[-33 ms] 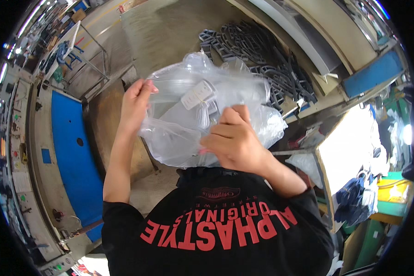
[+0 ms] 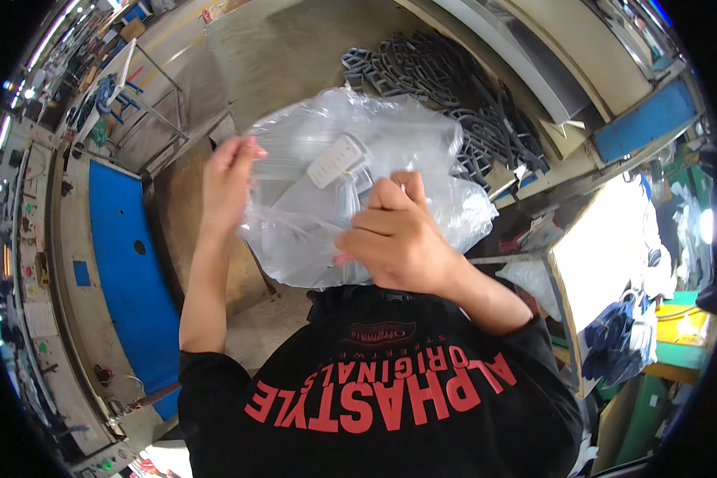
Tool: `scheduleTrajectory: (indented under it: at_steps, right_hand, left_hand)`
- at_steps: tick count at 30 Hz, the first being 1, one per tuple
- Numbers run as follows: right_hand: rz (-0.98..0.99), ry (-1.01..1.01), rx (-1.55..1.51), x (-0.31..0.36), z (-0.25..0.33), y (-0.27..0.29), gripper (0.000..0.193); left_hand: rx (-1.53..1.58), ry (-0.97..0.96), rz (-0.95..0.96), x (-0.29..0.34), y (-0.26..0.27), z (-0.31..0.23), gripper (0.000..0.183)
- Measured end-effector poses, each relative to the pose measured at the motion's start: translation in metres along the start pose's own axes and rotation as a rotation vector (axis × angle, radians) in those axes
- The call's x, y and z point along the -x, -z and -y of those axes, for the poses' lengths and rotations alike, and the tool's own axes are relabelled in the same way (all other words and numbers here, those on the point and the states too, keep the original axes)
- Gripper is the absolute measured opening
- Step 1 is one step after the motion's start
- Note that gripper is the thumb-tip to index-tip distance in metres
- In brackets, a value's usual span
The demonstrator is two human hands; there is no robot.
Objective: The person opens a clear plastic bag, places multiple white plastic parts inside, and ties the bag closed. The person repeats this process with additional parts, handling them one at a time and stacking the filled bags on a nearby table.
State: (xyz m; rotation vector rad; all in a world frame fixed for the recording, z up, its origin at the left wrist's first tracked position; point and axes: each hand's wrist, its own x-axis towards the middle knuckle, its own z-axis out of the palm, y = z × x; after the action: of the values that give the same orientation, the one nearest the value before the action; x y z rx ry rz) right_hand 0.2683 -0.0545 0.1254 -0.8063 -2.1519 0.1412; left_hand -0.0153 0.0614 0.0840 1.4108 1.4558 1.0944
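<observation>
A large clear plastic bag [image 2: 295,247] hangs spread between my two hands, in front of my body. Inside it or just beneath its film show pale grey shapes and a white paper tag [image 2: 333,162]; which side of the film the tag lies on I cannot tell. My left hand [image 2: 227,179] pinches the bag's left edge between thumb and fingers. On the near right part of the bag, my right hand [image 2: 402,239] is closed in a fist with film gathered in it. Both hands are slightly blurred.
Beyond the bag, a heap of dark grey looped strips [image 2: 430,72] lies on a broad flat surface [image 2: 287,56]. To the left is a machine with a blue panel [image 2: 127,255]. At right stand a bright white-topped table [image 2: 597,247] and dark blue cloth [image 2: 620,338]. A metal-framed trolley [image 2: 155,99] stands far left.
Both hands have shifted slightly left. The bag's far edge looks smoother and fuller, and the tag has moved a little left with it.
</observation>
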Motion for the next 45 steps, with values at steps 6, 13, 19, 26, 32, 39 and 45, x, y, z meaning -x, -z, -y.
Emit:
scheduleTrajectory:
  at_steps: [6, 13, 19, 26, 32, 39, 45]
  right_hand:
    - [-0.241, 0.141, 0.055, -0.062, -0.010, 0.027, 0.014]
    - [-0.391, 0.084, -0.280, -0.085, -0.067, -0.005, 0.005]
    - [-0.233, -0.544, -1.192, -0.046, -0.076, -0.123, 0.033]
    - [-0.165, -0.541, -1.205, -0.065, -0.049, -0.144, 0.044]
    - [-0.385, -0.431, -1.266, -0.076, -0.041, -0.056, 0.036]
    - [0.134, -0.377, -0.737, -0.041, -0.030, -0.040, 0.046]
    - [0.354, -0.253, -0.467, -0.016, -0.058, -0.070, 0.023]
  left_hand:
    - [0.302, -0.079, -0.529, 0.028, 0.057, -0.039, 0.022]
    - [0.029, -0.105, -0.557, 0.096, 0.061, -0.033, 0.029]
    - [-0.106, -0.137, -0.449, 0.125, 0.020, 0.006, 0.036]
    - [0.049, -0.135, -0.541, 0.125, 0.015, -0.001, 0.030]
    - [0.197, -0.286, -0.506, 0.140, 0.006, -0.037, 0.030]
    - [-0.267, -0.346, 0.114, 0.109, -0.035, -0.057, 0.021]
    - [-0.103, -0.441, 0.211, 0.091, -0.033, -0.044, 0.028]
